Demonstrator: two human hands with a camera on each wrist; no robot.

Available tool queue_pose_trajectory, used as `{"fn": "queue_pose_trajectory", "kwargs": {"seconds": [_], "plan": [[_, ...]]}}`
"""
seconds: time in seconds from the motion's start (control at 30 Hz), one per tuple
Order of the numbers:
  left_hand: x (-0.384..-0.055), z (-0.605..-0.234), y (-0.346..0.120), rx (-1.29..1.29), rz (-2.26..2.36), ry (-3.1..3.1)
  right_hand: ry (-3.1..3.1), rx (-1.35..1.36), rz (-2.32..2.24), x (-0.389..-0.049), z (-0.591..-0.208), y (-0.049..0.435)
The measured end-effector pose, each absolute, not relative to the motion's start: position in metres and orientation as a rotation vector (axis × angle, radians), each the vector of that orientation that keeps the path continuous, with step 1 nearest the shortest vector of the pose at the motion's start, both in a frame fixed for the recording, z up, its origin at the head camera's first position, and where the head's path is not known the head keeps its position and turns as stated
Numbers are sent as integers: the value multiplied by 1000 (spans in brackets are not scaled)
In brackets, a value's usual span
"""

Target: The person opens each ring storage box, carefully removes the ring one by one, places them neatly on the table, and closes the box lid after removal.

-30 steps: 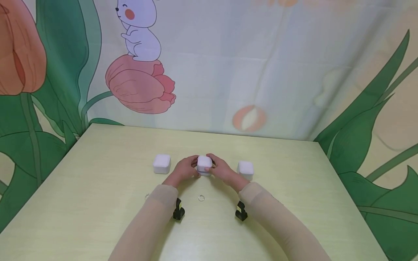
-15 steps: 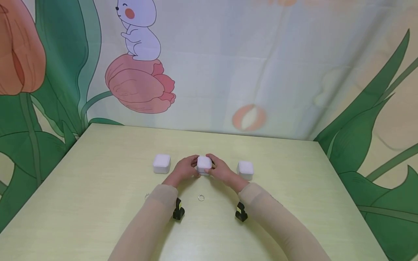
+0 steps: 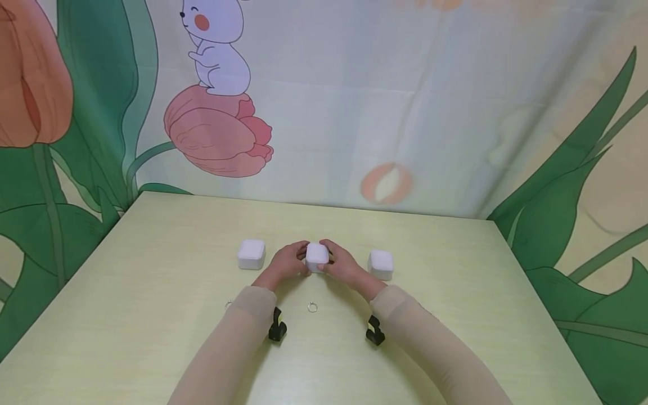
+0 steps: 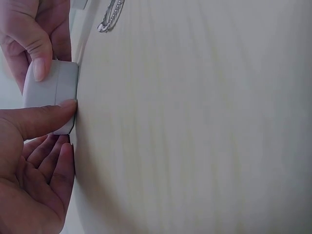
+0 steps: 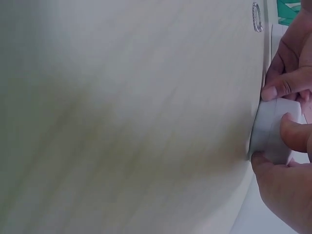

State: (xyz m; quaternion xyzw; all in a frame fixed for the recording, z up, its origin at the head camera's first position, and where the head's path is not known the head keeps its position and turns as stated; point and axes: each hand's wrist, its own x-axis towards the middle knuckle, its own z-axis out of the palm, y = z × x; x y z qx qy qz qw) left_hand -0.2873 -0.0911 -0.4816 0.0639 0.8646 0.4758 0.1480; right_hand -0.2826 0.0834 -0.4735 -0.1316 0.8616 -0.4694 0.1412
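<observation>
Between both hands, at the middle of the table, sits a small white ring box (image 3: 316,254) with rounded edges. My left hand (image 3: 288,262) grips its left side; in the left wrist view the thumb lies low across the box (image 4: 66,85), over its base. My right hand (image 3: 347,265) pinches the other side, one fingertip on the lid half. The seam between lid and base shows as a thin line in the left wrist view. Nearer to me lies a silver ring (image 3: 312,307) on the table, with small stones along its band in the left wrist view.
Two more white ring boxes flank the hands, a left box (image 3: 251,254) and a right box (image 3: 381,264). A second ring (image 3: 228,304) is partly covered by the left sleeve (image 3: 228,343). Behind the table (image 3: 430,230) hangs a printed curtain (image 3: 324,112).
The gap visible low on the front of the middle ring box has narrowed, as its lid has come down onto the base. Both hands stay in place around it.
</observation>
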Motion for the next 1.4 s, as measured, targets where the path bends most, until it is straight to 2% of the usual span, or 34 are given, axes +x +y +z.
{"fn": "queue_pose_trajectory", "kwargs": {"seconds": [1.2, 1.27, 1.4], "plan": [[-281, -466, -105, 314, 1284, 2586, 2414, -315, -1463, -281, -479, 87], [-289, -475, -112, 384, 1293, 2622, 2433, -315, -1457, -281, -479, 87], [-289, -470, -117, 441, 1275, 2704, 2483, -302, -1442, -280, -477, 87]]}}
